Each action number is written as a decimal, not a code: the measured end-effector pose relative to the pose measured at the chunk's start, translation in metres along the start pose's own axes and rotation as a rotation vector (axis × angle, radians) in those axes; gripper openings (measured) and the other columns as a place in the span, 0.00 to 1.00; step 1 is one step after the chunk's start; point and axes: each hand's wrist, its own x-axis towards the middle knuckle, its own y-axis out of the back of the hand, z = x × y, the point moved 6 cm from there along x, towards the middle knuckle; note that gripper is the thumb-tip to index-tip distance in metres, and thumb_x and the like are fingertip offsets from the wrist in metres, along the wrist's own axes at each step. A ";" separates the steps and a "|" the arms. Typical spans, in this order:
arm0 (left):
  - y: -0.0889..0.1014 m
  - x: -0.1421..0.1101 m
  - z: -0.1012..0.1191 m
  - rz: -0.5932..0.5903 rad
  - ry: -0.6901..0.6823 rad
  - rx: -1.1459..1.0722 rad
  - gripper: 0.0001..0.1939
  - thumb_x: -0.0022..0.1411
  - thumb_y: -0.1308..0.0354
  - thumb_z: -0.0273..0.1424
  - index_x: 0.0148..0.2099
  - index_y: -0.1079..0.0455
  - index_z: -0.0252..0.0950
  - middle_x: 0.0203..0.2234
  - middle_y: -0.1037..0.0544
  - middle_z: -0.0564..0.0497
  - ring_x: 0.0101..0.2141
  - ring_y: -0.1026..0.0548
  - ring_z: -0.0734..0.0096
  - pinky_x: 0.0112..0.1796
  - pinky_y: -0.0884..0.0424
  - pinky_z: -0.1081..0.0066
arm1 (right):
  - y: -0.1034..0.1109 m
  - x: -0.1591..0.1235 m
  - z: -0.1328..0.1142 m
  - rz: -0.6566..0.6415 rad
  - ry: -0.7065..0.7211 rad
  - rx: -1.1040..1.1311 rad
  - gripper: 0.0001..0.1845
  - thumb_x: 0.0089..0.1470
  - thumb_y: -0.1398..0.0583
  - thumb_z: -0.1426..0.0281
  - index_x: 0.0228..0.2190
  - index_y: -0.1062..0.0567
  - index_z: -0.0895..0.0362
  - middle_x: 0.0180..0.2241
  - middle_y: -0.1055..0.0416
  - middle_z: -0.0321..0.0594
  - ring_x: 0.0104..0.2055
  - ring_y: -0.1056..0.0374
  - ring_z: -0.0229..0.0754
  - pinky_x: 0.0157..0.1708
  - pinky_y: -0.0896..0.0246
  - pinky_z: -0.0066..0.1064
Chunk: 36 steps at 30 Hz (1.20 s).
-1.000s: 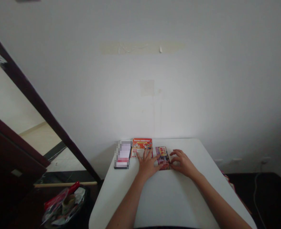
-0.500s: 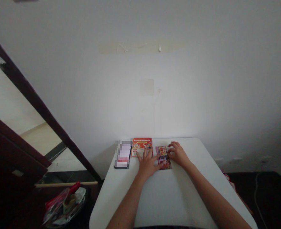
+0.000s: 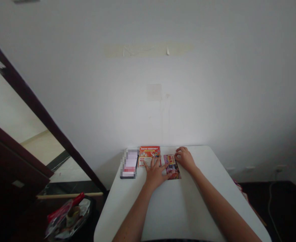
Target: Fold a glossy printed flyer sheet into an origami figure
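Note:
My left hand (image 3: 155, 174) lies with its fingers spread. Its fingertips rest on an orange and white printed flyer (image 3: 148, 152), and its thumb side reaches over the left edge of a smaller purple and yellow flyer (image 3: 174, 170). At the upper right corner of that smaller flyer, my right hand (image 3: 185, 158) has its fingers curled, thumb and forefinger together on the paper's corner. Both flyers lie flat, side by side, on the white table (image 3: 170, 208). A phone (image 3: 129, 164), its screen blurred, lies left of the orange flyer.
Behind the table stands a white wall (image 3: 200, 87) with tape marks. On the floor at left, a bin (image 3: 87, 215) holds rubbish and a red item. A dark door frame (image 3: 49, 116) rises at left. A cable (image 3: 269, 201) hangs at right.
My right hand has shifted slightly left and up, its fingers drawing in to the smaller flyer's upper right corner. My left hand has stayed in place.

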 end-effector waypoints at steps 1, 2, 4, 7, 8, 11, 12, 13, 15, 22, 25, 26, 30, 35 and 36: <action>0.000 0.000 0.000 -0.004 0.004 0.006 0.24 0.64 0.52 0.55 0.62 0.39 0.69 0.70 0.49 0.58 0.69 0.57 0.43 0.58 0.74 0.26 | 0.000 0.001 0.000 0.002 -0.007 -0.008 0.09 0.57 0.40 0.66 0.32 0.19 0.52 0.47 0.27 0.42 0.54 0.39 0.46 0.54 0.41 0.34; -0.001 0.000 0.000 -0.010 0.007 0.013 0.24 0.64 0.52 0.54 0.62 0.39 0.68 0.70 0.49 0.58 0.69 0.57 0.43 0.58 0.74 0.26 | 0.000 0.002 -0.001 0.004 -0.015 -0.019 0.09 0.57 0.40 0.66 0.32 0.19 0.52 0.46 0.27 0.42 0.54 0.39 0.46 0.53 0.41 0.34; -0.001 0.000 0.000 -0.014 0.010 0.019 0.24 0.64 0.52 0.54 0.62 0.39 0.68 0.70 0.50 0.58 0.69 0.58 0.43 0.58 0.74 0.27 | -0.001 0.005 0.000 0.014 -0.032 -0.043 0.09 0.57 0.40 0.67 0.32 0.19 0.52 0.46 0.27 0.42 0.54 0.38 0.46 0.53 0.40 0.34; 0.000 0.000 0.000 -0.001 0.005 0.003 0.24 0.64 0.52 0.54 0.62 0.38 0.67 0.70 0.49 0.57 0.69 0.58 0.41 0.57 0.74 0.26 | -0.003 0.008 0.000 0.016 -0.049 -0.064 0.09 0.57 0.41 0.68 0.33 0.19 0.52 0.46 0.27 0.42 0.53 0.38 0.46 0.52 0.40 0.33; 0.000 0.000 0.000 0.003 0.003 -0.003 0.24 0.64 0.52 0.54 0.62 0.38 0.67 0.70 0.49 0.57 0.69 0.58 0.41 0.57 0.74 0.26 | -0.003 0.008 0.000 0.016 -0.053 -0.066 0.09 0.57 0.41 0.68 0.33 0.19 0.52 0.46 0.27 0.42 0.53 0.38 0.46 0.52 0.40 0.33; 0.000 0.000 0.000 -0.008 0.010 0.001 0.24 0.64 0.51 0.54 0.62 0.39 0.67 0.70 0.49 0.58 0.69 0.58 0.42 0.58 0.74 0.26 | -0.005 0.009 0.002 0.043 -0.072 -0.064 0.09 0.57 0.41 0.68 0.34 0.19 0.53 0.45 0.26 0.43 0.53 0.38 0.46 0.51 0.41 0.33; 0.000 0.000 0.000 -0.014 0.014 0.008 0.25 0.64 0.50 0.54 0.62 0.39 0.67 0.70 0.49 0.58 0.69 0.58 0.42 0.58 0.74 0.27 | -0.005 0.008 0.003 0.058 -0.081 -0.059 0.10 0.58 0.42 0.68 0.34 0.19 0.53 0.44 0.26 0.43 0.52 0.38 0.46 0.51 0.41 0.33; 0.000 0.000 0.000 -0.017 0.016 0.014 0.25 0.63 0.50 0.54 0.62 0.39 0.67 0.70 0.49 0.58 0.69 0.58 0.42 0.58 0.74 0.27 | -0.006 0.008 0.003 0.071 -0.091 -0.055 0.10 0.58 0.42 0.68 0.34 0.19 0.53 0.44 0.26 0.43 0.52 0.37 0.46 0.51 0.41 0.33; 0.001 0.000 0.000 -0.010 0.011 0.016 0.24 0.64 0.50 0.54 0.62 0.39 0.68 0.70 0.49 0.58 0.68 0.57 0.42 0.58 0.73 0.26 | -0.008 0.007 0.005 0.093 -0.110 -0.046 0.10 0.58 0.42 0.67 0.34 0.20 0.54 0.42 0.26 0.44 0.51 0.37 0.46 0.51 0.41 0.33; -0.001 -0.001 -0.001 0.045 -0.008 -0.012 0.25 0.62 0.49 0.55 0.61 0.37 0.67 0.70 0.47 0.55 0.68 0.56 0.42 0.57 0.74 0.26 | -0.010 0.001 0.009 0.145 -0.057 0.069 0.10 0.58 0.42 0.68 0.36 0.21 0.54 0.42 0.28 0.45 0.50 0.37 0.48 0.53 0.40 0.37; -0.002 -0.001 -0.002 0.059 -0.012 -0.015 0.27 0.60 0.48 0.58 0.61 0.37 0.67 0.69 0.47 0.55 0.68 0.55 0.41 0.57 0.72 0.25 | -0.011 -0.006 0.011 0.145 0.001 0.137 0.11 0.59 0.42 0.66 0.40 0.20 0.54 0.44 0.28 0.45 0.52 0.37 0.49 0.54 0.40 0.39; -0.002 -0.001 -0.002 0.065 -0.010 -0.012 0.27 0.60 0.48 0.58 0.61 0.37 0.67 0.69 0.46 0.55 0.68 0.55 0.41 0.58 0.72 0.25 | -0.011 -0.009 0.011 0.140 0.020 0.147 0.11 0.58 0.41 0.66 0.40 0.20 0.53 0.44 0.29 0.45 0.52 0.38 0.49 0.55 0.40 0.40; -0.002 -0.001 -0.002 0.087 -0.005 0.008 0.28 0.61 0.48 0.57 0.63 0.40 0.67 0.69 0.45 0.54 0.68 0.53 0.42 0.58 0.71 0.26 | -0.012 -0.026 0.010 0.086 0.083 0.136 0.13 0.56 0.39 0.65 0.43 0.20 0.51 0.47 0.30 0.45 0.54 0.39 0.51 0.56 0.39 0.44; -0.005 0.000 -0.005 0.085 0.016 0.021 0.36 0.59 0.47 0.58 0.67 0.44 0.60 0.69 0.46 0.50 0.68 0.53 0.43 0.59 0.70 0.27 | -0.005 -0.051 0.003 0.064 0.145 0.101 0.15 0.57 0.39 0.63 0.46 0.22 0.50 0.49 0.31 0.46 0.55 0.39 0.52 0.55 0.38 0.46; -0.006 0.001 -0.005 0.084 0.022 0.020 0.38 0.58 0.47 0.59 0.67 0.44 0.57 0.69 0.47 0.49 0.68 0.53 0.42 0.59 0.70 0.27 | -0.004 -0.055 0.002 0.066 0.149 0.091 0.16 0.57 0.39 0.63 0.47 0.23 0.49 0.50 0.32 0.46 0.55 0.39 0.52 0.54 0.37 0.46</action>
